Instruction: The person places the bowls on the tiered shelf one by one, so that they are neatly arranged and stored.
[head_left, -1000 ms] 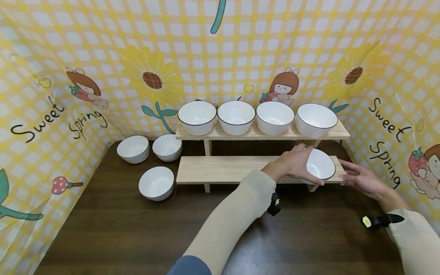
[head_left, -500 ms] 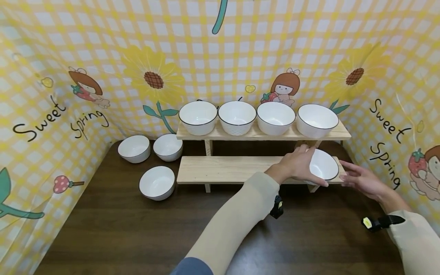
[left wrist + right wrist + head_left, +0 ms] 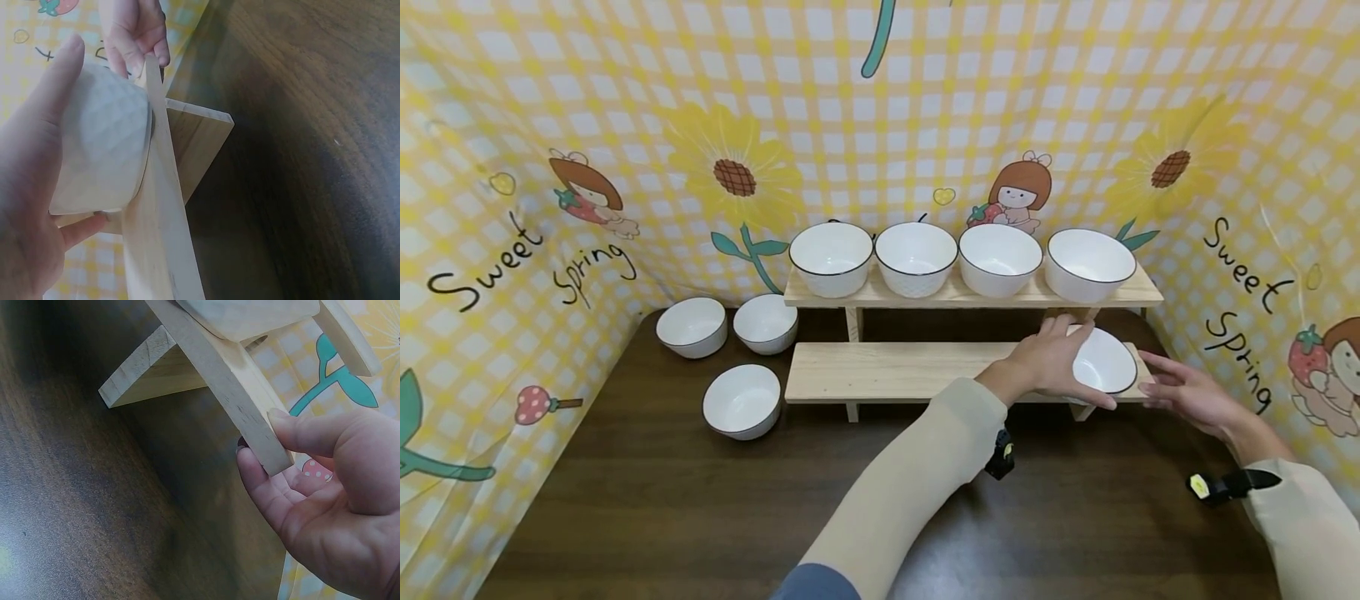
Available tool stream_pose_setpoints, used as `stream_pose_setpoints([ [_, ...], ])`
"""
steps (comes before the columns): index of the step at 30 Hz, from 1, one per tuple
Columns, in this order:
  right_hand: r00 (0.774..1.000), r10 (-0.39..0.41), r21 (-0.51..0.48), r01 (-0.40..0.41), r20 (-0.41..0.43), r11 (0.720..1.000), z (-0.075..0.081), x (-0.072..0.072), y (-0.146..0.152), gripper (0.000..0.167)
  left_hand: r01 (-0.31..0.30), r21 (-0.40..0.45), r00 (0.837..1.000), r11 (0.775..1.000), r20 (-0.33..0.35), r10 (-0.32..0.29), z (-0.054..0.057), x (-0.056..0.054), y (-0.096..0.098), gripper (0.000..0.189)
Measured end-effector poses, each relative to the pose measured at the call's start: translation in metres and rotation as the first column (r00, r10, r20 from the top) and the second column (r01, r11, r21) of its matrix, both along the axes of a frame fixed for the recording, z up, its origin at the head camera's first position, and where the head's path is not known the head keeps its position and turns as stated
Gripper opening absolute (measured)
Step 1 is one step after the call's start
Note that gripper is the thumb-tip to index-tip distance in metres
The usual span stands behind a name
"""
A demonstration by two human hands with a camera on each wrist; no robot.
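Observation:
A white bowl (image 3: 1105,360) with a dark rim stands at the right end of the lower board of a two-tier wooden shelf (image 3: 880,371). My left hand (image 3: 1051,360) grips this bowl from its left side, thumb toward the front and fingers toward the back. In the left wrist view the bowl's quilted wall (image 3: 106,137) meets the board. My right hand (image 3: 1198,396) pinches the right end of the lower board, thumb on top and fingers beneath, as the right wrist view shows (image 3: 331,487).
Several like bowls line the upper board (image 3: 880,292), among them a leftmost bowl (image 3: 831,258) and a rightmost bowl (image 3: 1090,265). On the dark table (image 3: 700,517), left of the shelf, stand three more: a back-left bowl (image 3: 691,327), a smaller bowl (image 3: 765,323) and a front bowl (image 3: 742,402). Checked cloth (image 3: 880,117) hangs around.
My left hand has shifted the bowl slightly to the right along the lower board, toward its end. The right hand keeps its hold on the board end.

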State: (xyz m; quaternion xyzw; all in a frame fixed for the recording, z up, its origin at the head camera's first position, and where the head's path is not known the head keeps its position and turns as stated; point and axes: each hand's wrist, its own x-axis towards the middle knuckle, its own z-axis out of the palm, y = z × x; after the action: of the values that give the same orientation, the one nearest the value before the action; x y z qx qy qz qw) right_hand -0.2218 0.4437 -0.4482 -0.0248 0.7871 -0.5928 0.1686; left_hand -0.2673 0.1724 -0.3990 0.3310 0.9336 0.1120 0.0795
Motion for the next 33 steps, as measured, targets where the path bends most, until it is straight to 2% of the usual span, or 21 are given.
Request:
stream_pose_setpoints([
  [3,1.0,-0.002,-0.008,0.002,0.0,1.0,0.0,0.002,0.0,0.06,0.026,-0.02,0.999,0.999,-0.028,-0.027,0.0,0.001,0.0,0.122],
  [9,1.0,-0.01,0.035,0.01,0.001,0.999,0.001,0.001,-0.002,0.069,0.091,-0.029,0.995,0.995,-0.037,-0.092,0.001,0.002,-0.008,0.107],
  [16,1.0,-0.013,0.056,0.013,0.007,0.998,0.001,0.001,-0.002,0.076,0.174,-0.082,0.978,0.981,-0.099,-0.181,-0.002,0.003,-0.021,0.097],
  [24,1.0,-0.013,0.093,0.012,0.009,0.996,0.003,0.0,-0.004,0.078,0.265,-0.144,0.941,0.953,-0.177,-0.288,-0.001,0.013,-0.037,0.096],
  [33,1.0,-0.015,0.111,0.013,0.014,0.994,0.003,0.0,-0.005,0.079,0.315,-0.199,0.913,0.928,-0.204,-0.354,0.001,0.026,-0.054,0.095],
])
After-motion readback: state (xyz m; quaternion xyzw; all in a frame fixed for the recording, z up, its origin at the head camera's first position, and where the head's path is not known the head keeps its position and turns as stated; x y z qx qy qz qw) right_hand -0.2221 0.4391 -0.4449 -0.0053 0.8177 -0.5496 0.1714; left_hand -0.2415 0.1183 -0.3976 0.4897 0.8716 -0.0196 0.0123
